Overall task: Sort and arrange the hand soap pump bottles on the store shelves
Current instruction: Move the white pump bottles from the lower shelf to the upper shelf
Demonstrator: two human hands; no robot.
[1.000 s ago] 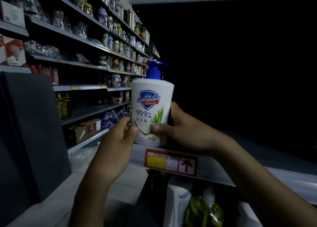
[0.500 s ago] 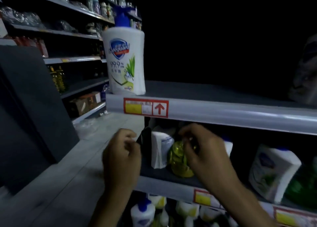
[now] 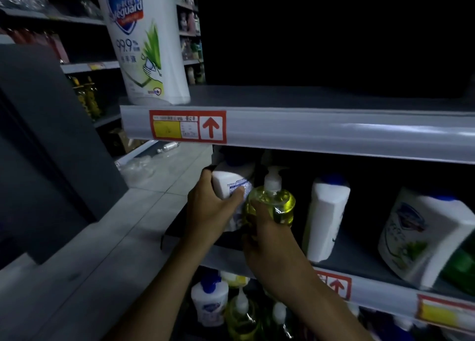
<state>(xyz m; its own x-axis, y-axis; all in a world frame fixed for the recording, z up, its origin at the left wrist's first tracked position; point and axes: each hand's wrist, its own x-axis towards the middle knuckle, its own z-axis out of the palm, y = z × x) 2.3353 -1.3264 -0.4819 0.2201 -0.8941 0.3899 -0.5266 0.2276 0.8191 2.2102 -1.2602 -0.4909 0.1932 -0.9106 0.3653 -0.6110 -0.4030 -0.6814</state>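
At the middle shelf's [image 3: 359, 264] left end, the right hand [image 3: 272, 250] holds the yellow pump bottle [image 3: 276, 205] and the left hand [image 3: 208, 212] a white bottle [image 3: 231, 186], fingers [image 3: 236, 194] curled round each; rightward, leaning bottles [image 3: 421, 235] await sorting, while one Safeguard bottle [image 3: 146, 44] stands placed at the upper shelf's [image 3: 334, 132] front left corner.

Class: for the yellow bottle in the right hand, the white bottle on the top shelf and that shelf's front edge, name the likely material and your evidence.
Yellow bottle: likely clear glossy plastic; liquid shows through, highlights glint. White bottle: opaque plastic, smooth, faint sheen, printed label. Front edge: grey with a bright reflected streak; plastic strip or painted metal, unclear.
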